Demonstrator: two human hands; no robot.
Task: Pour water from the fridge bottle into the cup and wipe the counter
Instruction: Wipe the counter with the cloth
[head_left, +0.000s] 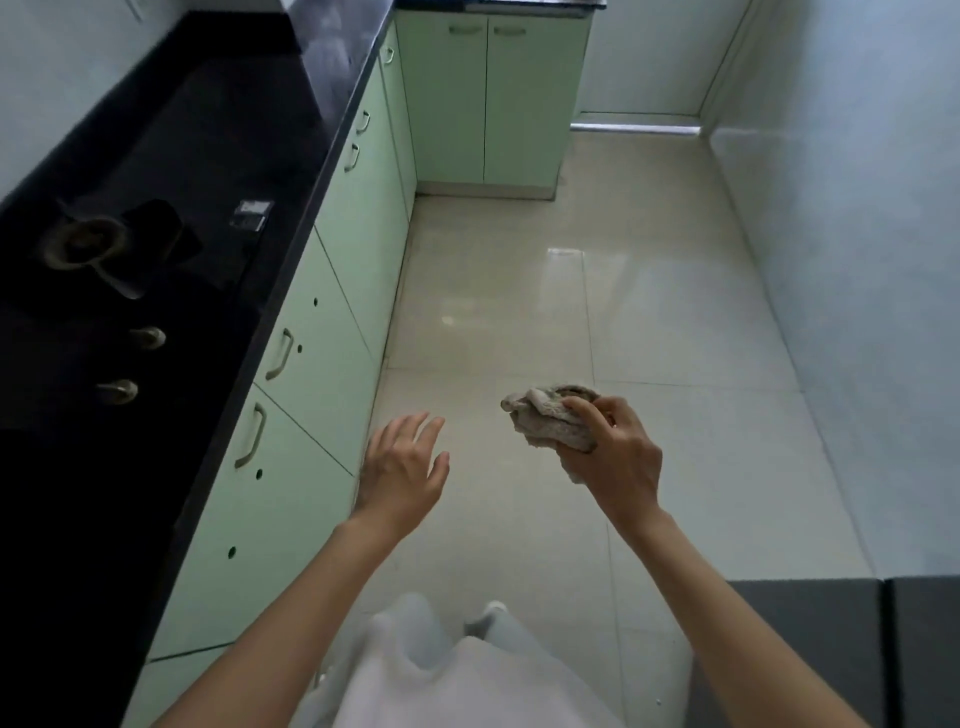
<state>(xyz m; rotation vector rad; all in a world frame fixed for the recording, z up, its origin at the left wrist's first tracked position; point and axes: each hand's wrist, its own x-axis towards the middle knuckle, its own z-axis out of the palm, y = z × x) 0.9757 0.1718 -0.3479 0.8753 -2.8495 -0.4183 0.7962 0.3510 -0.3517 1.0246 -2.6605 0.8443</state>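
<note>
Cloth (550, 418): grey-beige, bunched, gripped in the right hand (615, 454), held in the air over the floor at about 4 o'clock from picture centre; its lower folds are hidden behind the palm. No label is legible on it.
Left hand (402, 470): empty, fingers spread wide, at 6 o'clock, just beside the cabinet fronts.
Counter (218, 156): black, running from 7 to 11 o'clock, well apart from the cloth.
Hob burner (85, 244): on the counter at 9 o'clock, dim and hard to make out.
Two knobs (132, 364): below the burner.
Small packet (252, 214): its print is unreadable.
Cabinets (332, 332): pale green.
Floor (519, 291): glossy tile.
</note>
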